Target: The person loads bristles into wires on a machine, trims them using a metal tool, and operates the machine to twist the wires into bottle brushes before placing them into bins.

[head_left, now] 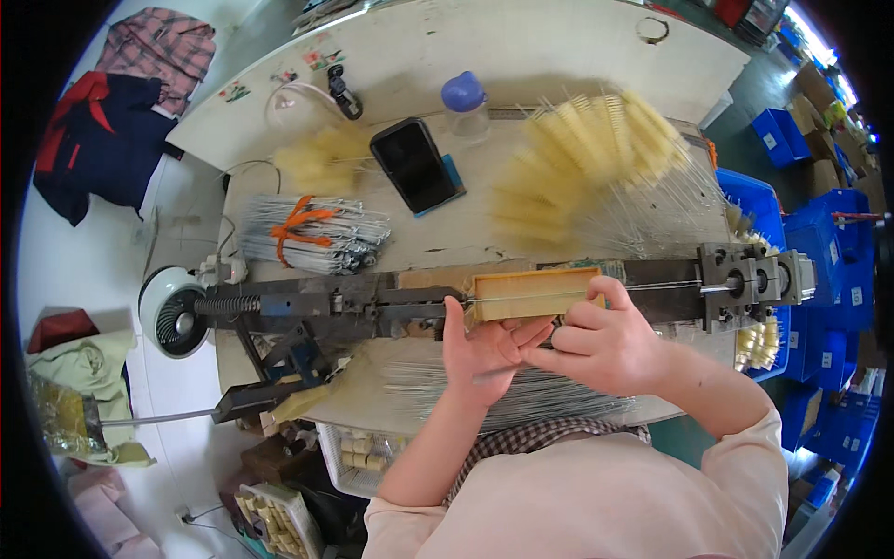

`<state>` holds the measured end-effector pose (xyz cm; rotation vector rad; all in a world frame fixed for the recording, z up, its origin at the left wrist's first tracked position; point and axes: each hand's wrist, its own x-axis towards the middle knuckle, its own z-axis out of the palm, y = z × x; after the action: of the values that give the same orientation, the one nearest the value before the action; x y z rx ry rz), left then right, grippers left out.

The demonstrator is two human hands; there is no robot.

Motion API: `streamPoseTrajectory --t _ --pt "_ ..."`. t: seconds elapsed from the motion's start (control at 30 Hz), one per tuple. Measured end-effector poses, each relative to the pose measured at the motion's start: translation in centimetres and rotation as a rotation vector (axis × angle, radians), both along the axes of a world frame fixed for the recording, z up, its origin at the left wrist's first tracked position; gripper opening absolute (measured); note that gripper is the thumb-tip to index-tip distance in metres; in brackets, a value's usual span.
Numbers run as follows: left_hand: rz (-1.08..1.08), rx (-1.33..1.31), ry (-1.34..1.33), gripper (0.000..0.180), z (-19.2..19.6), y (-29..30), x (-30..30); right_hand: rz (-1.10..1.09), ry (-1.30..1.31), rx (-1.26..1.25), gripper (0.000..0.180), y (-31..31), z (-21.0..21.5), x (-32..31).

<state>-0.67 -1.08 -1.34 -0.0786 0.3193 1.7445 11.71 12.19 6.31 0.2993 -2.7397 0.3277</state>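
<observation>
A long dark machine bed (652, 273) crosses the bench, and a thin wire (652, 285) stretches along it. Beneath the wire sits a shallow wooden tray (494, 307) with pale yellow material in it. My left hand (480, 357) lies open at the tray's near edge, its thumb up and fingers stretched. Closed beside it, my right hand (601, 340) grips a thin grey metal strip (496, 374), which crosses in front of my left palm. My right index finger is close to the wire; whether it touches cannot be made out.
Yellow bristle brushes (587, 149) with wire stems are piled behind the machine. A wire bundle (312, 233) tied in orange, a phone (412, 166) and a purple-lidded jar (465, 104) stand nearby. Loose wires (549, 399) lie in front; a small fan (173, 312) is left.
</observation>
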Motion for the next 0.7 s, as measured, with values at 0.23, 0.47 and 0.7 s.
streamPoseTrajectory --t 0.23,0.47,0.7 --pt "-0.012 0.019 0.07 0.081 -0.1 -0.2 -0.1 -0.227 -0.042 0.107 0.024 0.8 -0.5 -1.5" --pt "-0.005 -0.107 0.13 0.084 0.8 0.1 0.0 -0.15 -0.169 -0.004 0.016 4.0 -0.5 -1.9" --pt "0.009 -0.167 0.12 0.083 1.2 0.2 0.2 -0.197 -0.112 -0.011 0.016 4.9 0.2 -1.1"
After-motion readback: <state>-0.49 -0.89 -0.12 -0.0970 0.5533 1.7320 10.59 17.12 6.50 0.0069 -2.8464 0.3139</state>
